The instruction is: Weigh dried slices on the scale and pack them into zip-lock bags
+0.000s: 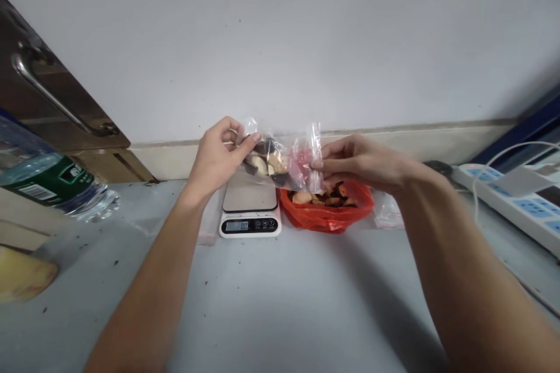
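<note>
Both hands hold a clear zip bag [272, 162] sideways in the air, with dark-edged pale slices inside it. My left hand [221, 151] pinches its left end between thumb and fingers. At the zip strip end, my right hand [356, 162] is closed on the plastic, and something pink shows through the bag beside those fingertips. Below the bag stands a white digital kitchen scale [250, 210], its display reading about 0.0. Right of the scale sits an open red plastic bag [326, 218] with similar dried slices [328, 197] in it, partly hidden by the zip bag and my right hand.
Flat clear plastic bags lie left of the scale [209, 221] and right of the red bag [388, 213]. A water bottle [52, 180] and a yellowish object [26, 274] are at the left. A power strip [516, 201] with white cables lies at the right. A wall [280, 41] rises behind.
</note>
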The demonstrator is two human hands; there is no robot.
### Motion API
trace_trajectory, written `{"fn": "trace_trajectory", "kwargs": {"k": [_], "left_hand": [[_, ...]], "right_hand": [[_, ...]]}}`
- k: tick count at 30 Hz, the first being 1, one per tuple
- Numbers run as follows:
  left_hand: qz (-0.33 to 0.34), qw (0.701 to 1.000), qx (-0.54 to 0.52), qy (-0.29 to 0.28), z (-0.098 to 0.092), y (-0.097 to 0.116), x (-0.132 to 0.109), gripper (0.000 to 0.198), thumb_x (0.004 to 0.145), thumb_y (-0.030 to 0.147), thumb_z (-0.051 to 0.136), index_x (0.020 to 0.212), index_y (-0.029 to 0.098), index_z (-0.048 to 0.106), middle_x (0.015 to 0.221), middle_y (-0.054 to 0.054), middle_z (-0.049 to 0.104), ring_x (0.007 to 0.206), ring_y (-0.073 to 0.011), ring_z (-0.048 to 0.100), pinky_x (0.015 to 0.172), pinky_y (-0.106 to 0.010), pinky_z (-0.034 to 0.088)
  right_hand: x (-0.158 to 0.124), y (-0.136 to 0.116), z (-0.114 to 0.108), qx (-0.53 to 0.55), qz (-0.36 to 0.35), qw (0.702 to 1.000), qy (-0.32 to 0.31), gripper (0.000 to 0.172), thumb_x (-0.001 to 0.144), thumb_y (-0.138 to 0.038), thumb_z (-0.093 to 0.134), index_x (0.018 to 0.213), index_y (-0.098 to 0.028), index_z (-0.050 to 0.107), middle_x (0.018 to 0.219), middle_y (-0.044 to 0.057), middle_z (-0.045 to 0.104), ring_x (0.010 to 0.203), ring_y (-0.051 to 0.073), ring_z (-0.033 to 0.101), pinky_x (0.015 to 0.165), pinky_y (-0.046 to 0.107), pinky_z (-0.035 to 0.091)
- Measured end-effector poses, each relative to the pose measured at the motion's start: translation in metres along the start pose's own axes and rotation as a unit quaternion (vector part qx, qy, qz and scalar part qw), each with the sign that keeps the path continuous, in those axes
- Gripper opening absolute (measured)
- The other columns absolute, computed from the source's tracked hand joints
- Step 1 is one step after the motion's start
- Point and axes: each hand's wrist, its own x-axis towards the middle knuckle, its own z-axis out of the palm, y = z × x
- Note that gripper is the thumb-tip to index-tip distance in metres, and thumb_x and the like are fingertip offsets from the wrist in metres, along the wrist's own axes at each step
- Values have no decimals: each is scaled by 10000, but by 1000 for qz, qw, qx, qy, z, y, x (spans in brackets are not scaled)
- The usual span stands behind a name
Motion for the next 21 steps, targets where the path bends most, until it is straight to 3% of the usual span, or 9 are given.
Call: {"fn": "trace_trajectory", "kwargs": {"k": [4, 7, 8, 10, 12, 14, 17, 21], "left_hand": [[1, 997, 68, 23, -7, -5, 1, 282, 817, 300, 793, 822, 246, 517, 625, 57, 540, 585, -154, 580, 579, -278, 445], [84, 980, 160, 81, -7, -3, -2, 297, 736, 239, 833, 866, 247, 566, 765, 15, 608, 743, -191, 618, 718, -323, 501], [113, 975, 173, 78, -5, -1, -4, 259, 742, 236, 820, 841, 243, 581, 804, 1, 625, 783, -196, 620, 748, -329, 507], [130, 979, 159, -6, 1, 7, -10, 198, 817, 307, 761, 745, 230, 595, 759, -5, 637, 735, -185, 609, 703, -317, 504], [82, 975, 106, -176, 10, 15, -18, 317, 865, 445, 726, 673, 216, 621, 646, -1, 640, 617, -166, 587, 591, -294, 471], [44, 960, 69, -270, 18, 20, -24, 328, 841, 468, 753, 666, 208, 655, 626, -5, 666, 589, -163, 594, 542, -281, 442], [2, 954, 35, -297, 23, 20, -27, 262, 822, 408, 774, 678, 205, 691, 652, -14, 699, 603, -168, 618, 529, -277, 425], [-27, 946, -15, -322, 16, 15, -21, 134, 814, 325, 766, 767, 201, 786, 735, -40, 768, 661, -181, 679, 591, -284, 492]], "right_hand": [[3, 0, 5, -36, 11, 999, 7, 305, 621, -440, 911, 596, -194, 732, 630, 6, 672, 579, 111, 560, 535, 241, 450], [3, 0, 10, -46, 11, 998, -32, 281, 624, -360, 882, 512, -190, 688, 526, -25, 576, 516, 91, 474, 502, 242, 378], [4, 0, 12, -41, 15, 998, -40, 284, 627, -343, 869, 491, -191, 671, 501, -33, 547, 499, 86, 451, 497, 243, 360], [6, 1, 16, -26, 23, 999, -37, 251, 626, -322, 847, 495, -193, 676, 488, -40, 540, 490, 86, 447, 503, 246, 353], [10, 3, 21, -26, 18, 999, -22, 183, 610, -305, 839, 539, -190, 715, 508, -32, 579, 511, 93, 479, 528, 246, 370], [15, 5, 24, -41, 3, 999, -14, 172, 604, -305, 836, 563, -179, 727, 542, -19, 616, 536, 93, 495, 547, 243, 372], [19, 10, 27, -32, -2, 999, -22, 239, 611, -345, 849, 562, -166, 698, 559, -7, 629, 552, 97, 516, 563, 242, 377], [20, 14, 29, 29, 19, 999, -42, 329, 602, -399, 897, 603, -165, 666, 563, -7, 623, 540, 105, 529, 541, 242, 382]]}}
